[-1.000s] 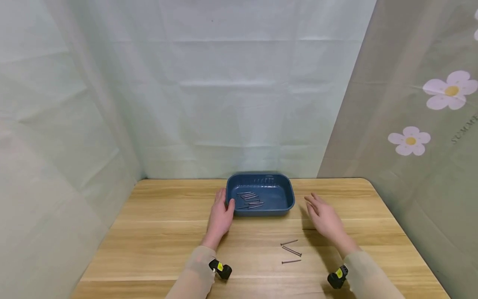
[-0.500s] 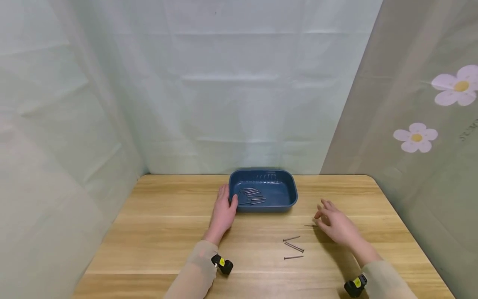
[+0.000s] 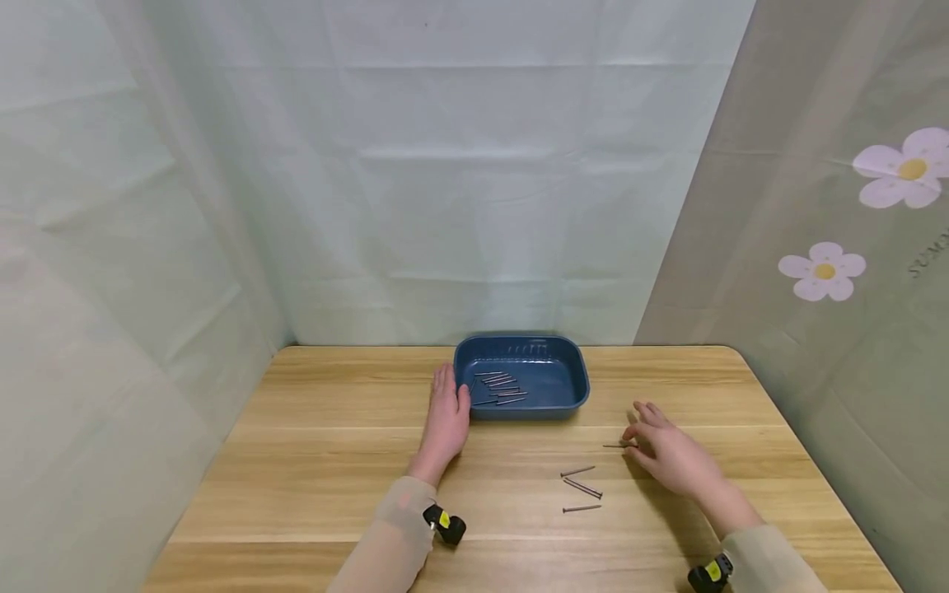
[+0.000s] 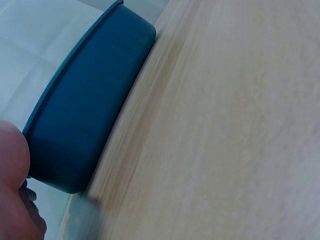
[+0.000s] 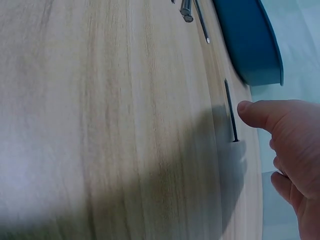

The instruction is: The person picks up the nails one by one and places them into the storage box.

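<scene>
Against the left end of a blue plastic tray [image 3: 521, 414], my left hand [image 3: 445, 416] rests with its fingers straight along the outside and the thumb at the near corner of the rim. Inside the tray, several nails [image 3: 506, 387] lie toward its left half. Over the table to the right, my right hand [image 3: 675, 453] has its thumb and forefinger bent around a single nail [image 5: 230, 110]. In the right wrist view that nail lies on the wood and the thumb tip [image 5: 245, 106] is just beside it; no firm pinch shows.
Near the front of the wooden table [image 3: 311, 461], loose nails [image 3: 582, 488] lie between the two arms. A pale curtain [image 3: 474, 206] hangs right behind the tray and the table's back edge. A flowered panel [image 3: 823, 270] rises on the right.
My right hand has moved right and toward me, down to the lone nail, its thumb and forefinger drawing closer together. The left hand stays against the tray. The view has tilted slightly.
</scene>
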A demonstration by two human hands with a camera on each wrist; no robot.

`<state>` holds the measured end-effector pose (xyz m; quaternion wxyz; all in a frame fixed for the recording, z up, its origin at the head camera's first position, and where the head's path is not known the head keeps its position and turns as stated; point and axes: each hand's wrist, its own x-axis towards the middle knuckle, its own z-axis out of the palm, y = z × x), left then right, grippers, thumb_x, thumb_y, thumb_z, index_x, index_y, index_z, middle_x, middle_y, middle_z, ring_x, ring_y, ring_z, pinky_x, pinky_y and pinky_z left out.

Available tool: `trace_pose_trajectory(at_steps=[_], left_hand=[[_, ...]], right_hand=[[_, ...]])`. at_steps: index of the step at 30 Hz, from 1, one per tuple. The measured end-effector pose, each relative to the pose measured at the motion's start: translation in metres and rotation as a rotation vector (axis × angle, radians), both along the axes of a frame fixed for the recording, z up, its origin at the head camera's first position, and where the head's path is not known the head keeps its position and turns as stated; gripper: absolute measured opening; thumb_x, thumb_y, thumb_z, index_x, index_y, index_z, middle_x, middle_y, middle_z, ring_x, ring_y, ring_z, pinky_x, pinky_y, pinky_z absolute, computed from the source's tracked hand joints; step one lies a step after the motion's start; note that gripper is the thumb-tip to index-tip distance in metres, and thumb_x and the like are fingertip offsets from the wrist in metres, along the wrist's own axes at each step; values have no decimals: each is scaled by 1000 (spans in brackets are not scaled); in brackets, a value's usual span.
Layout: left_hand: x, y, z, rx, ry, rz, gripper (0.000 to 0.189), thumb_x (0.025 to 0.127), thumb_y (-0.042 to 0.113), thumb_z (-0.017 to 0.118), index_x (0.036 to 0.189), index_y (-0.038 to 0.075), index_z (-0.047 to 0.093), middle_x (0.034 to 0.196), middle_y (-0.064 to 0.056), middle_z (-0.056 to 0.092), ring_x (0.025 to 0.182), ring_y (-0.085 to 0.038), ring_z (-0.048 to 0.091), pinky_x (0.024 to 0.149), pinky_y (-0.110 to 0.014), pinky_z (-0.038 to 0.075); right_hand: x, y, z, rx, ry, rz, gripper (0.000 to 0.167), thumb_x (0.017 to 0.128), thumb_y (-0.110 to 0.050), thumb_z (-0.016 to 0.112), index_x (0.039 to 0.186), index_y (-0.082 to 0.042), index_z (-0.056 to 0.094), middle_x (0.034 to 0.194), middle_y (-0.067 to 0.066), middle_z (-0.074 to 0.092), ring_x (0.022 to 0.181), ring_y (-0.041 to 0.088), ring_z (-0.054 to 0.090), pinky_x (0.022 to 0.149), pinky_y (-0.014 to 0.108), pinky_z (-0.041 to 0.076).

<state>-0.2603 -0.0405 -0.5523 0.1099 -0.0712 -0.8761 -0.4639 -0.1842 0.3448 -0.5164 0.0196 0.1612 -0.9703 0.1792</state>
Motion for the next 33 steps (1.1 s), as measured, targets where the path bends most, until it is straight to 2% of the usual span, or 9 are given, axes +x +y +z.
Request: trace_pose_trajectory(at_steps=[14,25,33], left_hand=[[-2,0,2,-12,-22,-7,58,114,12,44,161,-17,24,169,-35,24,160,-50,17,129,-59,16],[0,4,0,9,-22,-14,57,115,12,42,162,-16,23,170,-34,23,160,-50,15,129,-59,16],[1,2,-1,63,-23,-2,56,115,11,42,162,-15,24,171,-34,22,160,-51,12,128,-62,14]], right_hand=[[0,-5,-2,58,64,23,13,94,-10,82,95,-20,74,156,34,48,145,57,42,102,65,52],[-3,-14,-5,72,75,-48,20,94,-5,80,83,-15,68,148,39,53,141,62,43,104,68,49],[-2,-24,-2,112,38,-79,18,97,-4,75,83,-9,65,149,44,47,142,64,40,109,69,43]])
